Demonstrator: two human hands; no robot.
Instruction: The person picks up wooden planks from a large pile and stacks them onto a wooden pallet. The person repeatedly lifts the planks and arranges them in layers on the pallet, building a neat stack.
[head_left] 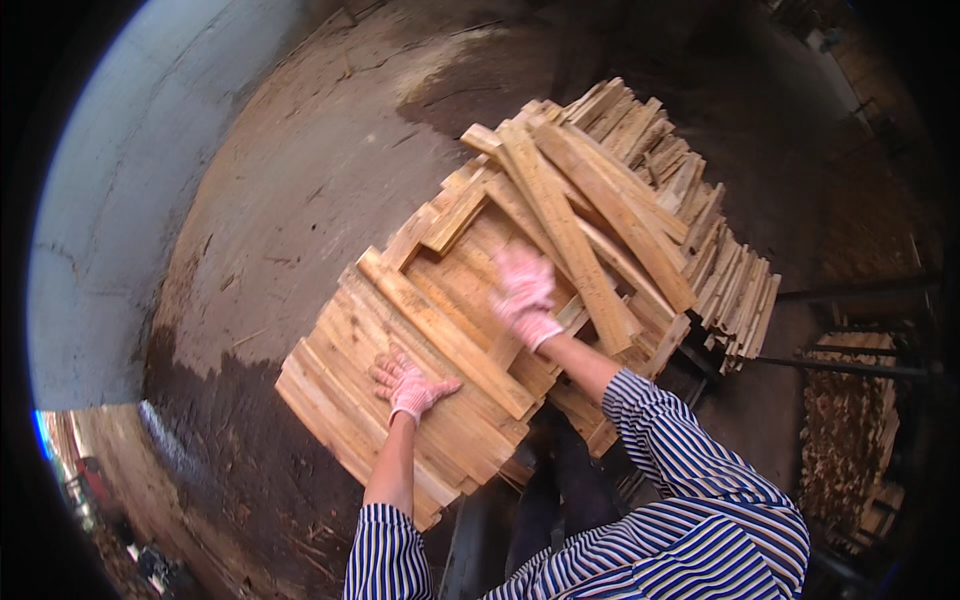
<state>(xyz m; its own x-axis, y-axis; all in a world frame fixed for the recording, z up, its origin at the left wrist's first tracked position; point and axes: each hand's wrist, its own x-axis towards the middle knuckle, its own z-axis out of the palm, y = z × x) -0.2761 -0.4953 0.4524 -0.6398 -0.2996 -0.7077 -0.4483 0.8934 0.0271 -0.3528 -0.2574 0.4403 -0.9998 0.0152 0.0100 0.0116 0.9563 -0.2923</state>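
Observation:
A stack of pale wooden boards [330, 375] lies before me, its top boards side by side at the left. My left hand [408, 384], in a pink-and-white knit glove, rests flat on these boards with its fingers spread. One loose board [450, 335] lies on top between my two hands. My right hand [525, 290], gloved alike and blurred by motion, is over a lower part of the stack, its fingers seeming stretched out. Beyond it, several loose boards [565, 235] lie crosswise, overlapping one another. Whether the right hand touches the wood I cannot tell.
Behind the loose boards stands a further pile of narrow wood strips [700, 220]. Dark metal bars [850, 368] run at the right, near another wood stack [845, 430]. A grey wall [110, 230] curves along the left, above a brown dirt floor [290, 220].

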